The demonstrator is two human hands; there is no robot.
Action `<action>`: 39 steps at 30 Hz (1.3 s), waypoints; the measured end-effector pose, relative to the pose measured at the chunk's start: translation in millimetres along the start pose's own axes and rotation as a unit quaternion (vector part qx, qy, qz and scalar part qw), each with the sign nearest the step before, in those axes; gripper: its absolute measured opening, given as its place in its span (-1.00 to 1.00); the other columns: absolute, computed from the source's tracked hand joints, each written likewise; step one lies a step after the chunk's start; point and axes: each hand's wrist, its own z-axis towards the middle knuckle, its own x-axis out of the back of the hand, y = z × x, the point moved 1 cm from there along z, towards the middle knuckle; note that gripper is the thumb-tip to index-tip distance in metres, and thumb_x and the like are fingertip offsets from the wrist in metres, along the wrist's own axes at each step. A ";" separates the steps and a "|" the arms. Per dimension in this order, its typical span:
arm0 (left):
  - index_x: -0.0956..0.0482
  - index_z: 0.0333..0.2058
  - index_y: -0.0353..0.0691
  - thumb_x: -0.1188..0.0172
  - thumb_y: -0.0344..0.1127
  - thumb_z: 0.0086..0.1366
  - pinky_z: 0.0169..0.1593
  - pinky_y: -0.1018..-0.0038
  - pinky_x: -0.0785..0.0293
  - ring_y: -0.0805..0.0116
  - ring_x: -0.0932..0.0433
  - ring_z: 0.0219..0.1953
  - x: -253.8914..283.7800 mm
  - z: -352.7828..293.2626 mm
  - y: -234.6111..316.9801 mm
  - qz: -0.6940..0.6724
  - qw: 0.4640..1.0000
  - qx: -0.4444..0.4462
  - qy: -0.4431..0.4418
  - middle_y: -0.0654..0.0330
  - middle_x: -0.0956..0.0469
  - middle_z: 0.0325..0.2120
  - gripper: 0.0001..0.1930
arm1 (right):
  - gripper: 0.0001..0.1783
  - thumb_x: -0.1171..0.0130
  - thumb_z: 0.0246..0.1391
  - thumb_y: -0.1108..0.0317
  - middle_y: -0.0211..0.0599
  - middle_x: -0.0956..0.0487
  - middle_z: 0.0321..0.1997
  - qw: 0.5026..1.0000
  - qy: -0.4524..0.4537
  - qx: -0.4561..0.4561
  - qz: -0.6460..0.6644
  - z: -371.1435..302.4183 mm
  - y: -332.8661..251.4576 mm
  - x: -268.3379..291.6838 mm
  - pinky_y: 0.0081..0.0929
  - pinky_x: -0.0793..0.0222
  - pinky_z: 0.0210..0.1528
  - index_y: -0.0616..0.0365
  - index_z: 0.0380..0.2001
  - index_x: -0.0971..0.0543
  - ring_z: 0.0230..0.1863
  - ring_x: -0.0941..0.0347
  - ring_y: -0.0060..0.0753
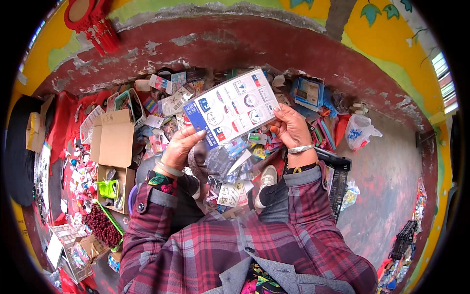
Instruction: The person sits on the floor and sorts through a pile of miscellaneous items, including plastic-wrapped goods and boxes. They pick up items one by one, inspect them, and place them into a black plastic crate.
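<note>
Between my two hands I hold up a flat white sticker sheet point(227, 109) with a blue band at its left end and rows of small printed emblems. My left hand point(180, 147) pinches its lower left corner, thumb on the front face. My right hand point(293, 128) grips the right edge, with the thumb near the corner and the fingers curled behind. The sheet is tilted, its right end higher. Below it, between my feet, lie clear plastic packets point(227, 159) and a white printed card point(234, 193). The sheet hides part of the pile behind it.
An open cardboard box point(112, 142) stands at left beside white point(91, 125) and green baskets point(131, 105). Dark red beads point(103, 225) lie lower left. A blue-framed box point(308, 93), a white plastic bag point(360, 131) and a black crate point(338, 183) are at right. A peeling red wall point(235, 44) curves behind.
</note>
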 end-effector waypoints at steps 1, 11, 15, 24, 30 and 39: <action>-0.49 -0.12 -0.33 -0.06 -0.39 0.24 -0.16 0.62 -0.41 0.50 -0.51 -0.25 0.4 -0.2 0.8 0.000 1.000 0.002 -0.003 0.23 -0.55 -0.24 -0.76 | -0.77 -0.02 0.12 0.40 -0.31 -0.58 -0.28 1.000 -0.001 0.002 -0.003 -0.4 -1.0 -1.5 -0.70 -0.47 -0.54 0.24 -0.16 -0.47 -0.37 -0.54 -0.56; -0.48 -0.09 -0.36 -0.06 -0.37 0.25 0.02 0.58 -0.29 0.51 -0.44 -0.11 -2.7 -5.9 6.8 -0.002 1.000 0.004 -0.028 0.24 -0.52 -0.16 -0.72 | -0.75 0.02 0.11 0.44 -0.30 -0.58 -0.26 1.000 0.011 -0.009 -0.005 1.5 -1.3 -5.4 -0.68 -0.47 -0.52 0.23 -0.13 -0.46 -0.35 -0.55 -0.54; -0.48 -0.09 -0.36 -0.06 -0.39 0.25 -0.02 0.59 -0.32 0.52 -0.44 -0.12 -1.2 -4.7 4.1 -0.009 1.000 0.001 -0.028 0.25 -0.52 -0.17 -0.72 | -0.78 0.02 0.07 0.50 -0.23 -0.57 -0.21 1.000 -0.018 -0.004 0.021 2.7 -1.1 2.0 -0.58 -0.49 -0.38 0.24 -0.19 -0.49 -0.26 -0.54 -0.46; -0.13 0.20 -0.24 -0.02 -0.51 0.20 0.06 0.47 -0.36 0.34 -0.41 -0.01 6.6 2.1 -4.2 0.003 0.997 -0.071 0.022 0.10 -0.40 -0.03 -0.43 | -0.84 -0.07 -0.12 0.64 0.01 -0.42 0.05 0.983 -0.135 0.090 -0.087 0.6 4.2 -16.3 -0.30 -0.35 0.06 0.24 -0.49 -0.62 0.09 -0.35 -0.13; -0.07 0.24 -0.11 -0.02 -0.56 0.19 0.00 0.43 -0.44 0.32 -0.44 -0.04 1.2 3.6 0.3 -0.081 0.984 -0.154 -0.034 0.12 -0.41 -0.03 -0.36 | -0.74 -0.02 -0.26 0.73 0.06 -0.45 -0.01 0.972 -0.137 0.092 -0.165 -4.0 -0.4 -22.8 -0.38 -0.42 -0.06 0.22 -0.53 -0.63 -0.10 -0.48 -0.19; -0.25 0.15 -0.18 -0.15 -0.52 0.11 0.00 0.48 -0.42 0.38 -0.43 -0.02 0.5 3.6 1.3 -0.085 0.983 -0.162 -0.021 0.15 -0.41 -0.03 -0.42 | -0.76 -0.04 -0.20 0.72 0.05 -0.44 0.01 0.977 -0.129 0.093 -0.139 -4.6 0.7 -24.0 -0.35 -0.44 -0.06 0.23 -0.50 -0.63 -0.06 -0.47 -0.19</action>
